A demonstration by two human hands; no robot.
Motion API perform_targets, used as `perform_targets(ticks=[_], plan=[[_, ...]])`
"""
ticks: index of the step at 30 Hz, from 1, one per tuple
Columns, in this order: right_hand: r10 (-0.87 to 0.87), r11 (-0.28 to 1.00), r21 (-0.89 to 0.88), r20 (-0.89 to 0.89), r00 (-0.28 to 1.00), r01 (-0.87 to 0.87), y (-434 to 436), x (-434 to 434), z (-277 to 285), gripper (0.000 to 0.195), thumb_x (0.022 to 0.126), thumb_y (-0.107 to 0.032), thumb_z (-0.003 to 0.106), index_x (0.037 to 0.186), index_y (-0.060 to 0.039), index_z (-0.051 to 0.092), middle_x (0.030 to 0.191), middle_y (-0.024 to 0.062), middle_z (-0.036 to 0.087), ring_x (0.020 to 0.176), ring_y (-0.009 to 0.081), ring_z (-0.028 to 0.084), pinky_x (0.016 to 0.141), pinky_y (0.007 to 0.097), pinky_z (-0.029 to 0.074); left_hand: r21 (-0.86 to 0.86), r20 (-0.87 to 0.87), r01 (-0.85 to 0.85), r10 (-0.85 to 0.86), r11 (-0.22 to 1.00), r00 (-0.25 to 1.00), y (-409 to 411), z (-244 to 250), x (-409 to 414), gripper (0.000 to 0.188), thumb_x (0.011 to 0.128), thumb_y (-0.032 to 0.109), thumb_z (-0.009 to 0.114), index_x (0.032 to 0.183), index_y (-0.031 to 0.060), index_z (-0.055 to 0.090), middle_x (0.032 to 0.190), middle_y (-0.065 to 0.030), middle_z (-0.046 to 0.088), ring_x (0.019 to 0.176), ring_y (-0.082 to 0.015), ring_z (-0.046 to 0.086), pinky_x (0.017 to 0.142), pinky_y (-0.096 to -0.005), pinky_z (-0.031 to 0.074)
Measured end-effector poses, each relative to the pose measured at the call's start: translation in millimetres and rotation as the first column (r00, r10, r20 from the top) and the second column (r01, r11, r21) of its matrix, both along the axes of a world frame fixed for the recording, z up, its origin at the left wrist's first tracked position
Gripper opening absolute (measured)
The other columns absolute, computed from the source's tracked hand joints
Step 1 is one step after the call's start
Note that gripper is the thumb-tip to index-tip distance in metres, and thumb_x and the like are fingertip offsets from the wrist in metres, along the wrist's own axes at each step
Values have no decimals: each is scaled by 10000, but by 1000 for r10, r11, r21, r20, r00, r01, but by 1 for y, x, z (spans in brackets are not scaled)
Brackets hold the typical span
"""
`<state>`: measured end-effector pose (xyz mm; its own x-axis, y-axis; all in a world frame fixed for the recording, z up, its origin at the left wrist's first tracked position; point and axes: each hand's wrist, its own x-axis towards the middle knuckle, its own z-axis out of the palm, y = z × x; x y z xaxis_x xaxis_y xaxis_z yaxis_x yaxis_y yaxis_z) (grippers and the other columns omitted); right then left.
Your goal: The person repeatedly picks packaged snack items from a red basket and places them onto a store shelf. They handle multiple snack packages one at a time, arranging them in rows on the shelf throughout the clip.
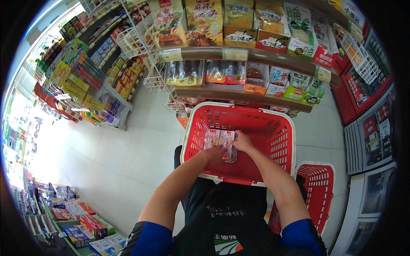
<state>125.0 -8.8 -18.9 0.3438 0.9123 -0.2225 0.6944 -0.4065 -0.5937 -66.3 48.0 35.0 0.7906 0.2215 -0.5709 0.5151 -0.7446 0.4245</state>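
Observation:
Both my hands reach down into a red plastic shopping basket with a white rim. Two stacks of snack packets lie side by side near its left wall: a left stack and a right stack. My right hand grips the right stack at its upper right edge, thumb and fingers against the packets. My left hand lies over the lower part of the packets, fingers pointing right; whether it grips them is hidden.
A store shelf holding packaged snacks rises just beyond the basket. Another red basket stands on the floor at the right, near white cabinets. Boxed goods fill a display at lower left; a wire rack flanks the shelf.

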Motion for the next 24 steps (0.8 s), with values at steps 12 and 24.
perform_targets(ticks=[12,24], plan=[[93,801,599,-120,988,-3,-39,47,228,138,906,-129,648,995,-27,675,797,72,695,700,135,649,651,283,513,95,746,-332,154,938,648,21,158,29,346,884,215,662,1174,33,609,1076,-153,684,919,-338,676,814,-413,543],[-177,662,748,96,980,47,-12,80,272,365,831,-113,708,1182,-85,615,764,71,622,628,221,616,598,348,499,118,937,-460,54,880,344,51,230,100,385,828,99,675,1203,49,602,1160,-160,630,1023,-367,613,872,-435,509]])
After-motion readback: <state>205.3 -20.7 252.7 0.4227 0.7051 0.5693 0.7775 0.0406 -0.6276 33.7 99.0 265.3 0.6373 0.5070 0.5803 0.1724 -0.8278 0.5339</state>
